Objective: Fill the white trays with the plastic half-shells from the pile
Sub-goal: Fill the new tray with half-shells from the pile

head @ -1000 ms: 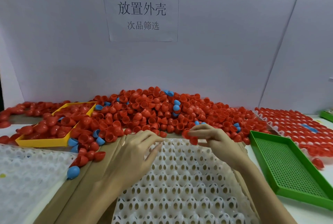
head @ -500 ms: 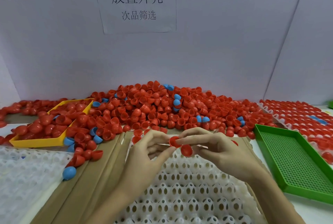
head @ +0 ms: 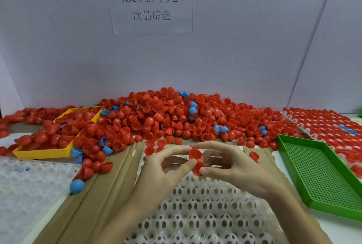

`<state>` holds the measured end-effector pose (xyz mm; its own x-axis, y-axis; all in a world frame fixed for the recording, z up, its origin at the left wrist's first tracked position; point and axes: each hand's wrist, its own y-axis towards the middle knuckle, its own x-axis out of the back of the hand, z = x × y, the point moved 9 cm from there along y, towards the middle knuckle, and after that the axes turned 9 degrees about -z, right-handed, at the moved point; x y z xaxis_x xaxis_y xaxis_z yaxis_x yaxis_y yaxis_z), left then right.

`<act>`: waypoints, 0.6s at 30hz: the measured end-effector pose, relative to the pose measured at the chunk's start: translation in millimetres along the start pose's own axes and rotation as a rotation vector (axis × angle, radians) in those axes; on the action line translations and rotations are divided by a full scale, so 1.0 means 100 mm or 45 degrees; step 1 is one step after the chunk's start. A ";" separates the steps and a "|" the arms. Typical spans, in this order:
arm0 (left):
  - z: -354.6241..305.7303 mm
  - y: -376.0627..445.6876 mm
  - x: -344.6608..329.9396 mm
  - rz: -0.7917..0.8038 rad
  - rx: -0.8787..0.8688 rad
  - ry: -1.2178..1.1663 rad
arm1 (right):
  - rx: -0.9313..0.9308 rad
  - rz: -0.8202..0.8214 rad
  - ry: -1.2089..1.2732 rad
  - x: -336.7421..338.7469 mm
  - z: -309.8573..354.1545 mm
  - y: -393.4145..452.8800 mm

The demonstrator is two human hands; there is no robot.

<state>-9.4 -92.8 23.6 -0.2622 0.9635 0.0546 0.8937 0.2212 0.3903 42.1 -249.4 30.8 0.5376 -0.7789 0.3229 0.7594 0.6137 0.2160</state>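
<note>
We pinch two red plastic half-shells [head: 196, 160] between our left hand [head: 162, 167] and right hand [head: 233, 167], both grips closed on them above the perforated white plastic tray [head: 195, 214], probably pulling them apart so each fits its own hole.

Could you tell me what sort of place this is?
Probably a factory sorting and packing bench: a big pile of red half-shells, a white tray awaiting filling, and a printed work-instruction sign on the wall.
</note>
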 end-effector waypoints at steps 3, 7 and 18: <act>0.04 0.01 0.01 -0.002 0.009 -0.003 | 0.002 0.017 0.016 -0.02 -0.02 0.01; 0.04 0.01 0.00 0.035 -0.001 0.003 | -0.014 0.047 0.076 -0.05 -0.07 0.02; 0.20 -0.02 -0.07 0.243 0.370 -0.286 | -0.051 -0.016 0.280 0.09 -0.13 0.02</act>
<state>-2.4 -97.5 4.3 -0.0246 0.9932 -0.1140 0.9926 0.0378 0.1151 53.4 -256.3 21.7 0.5914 -0.7987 0.1106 0.7783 0.6013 0.1806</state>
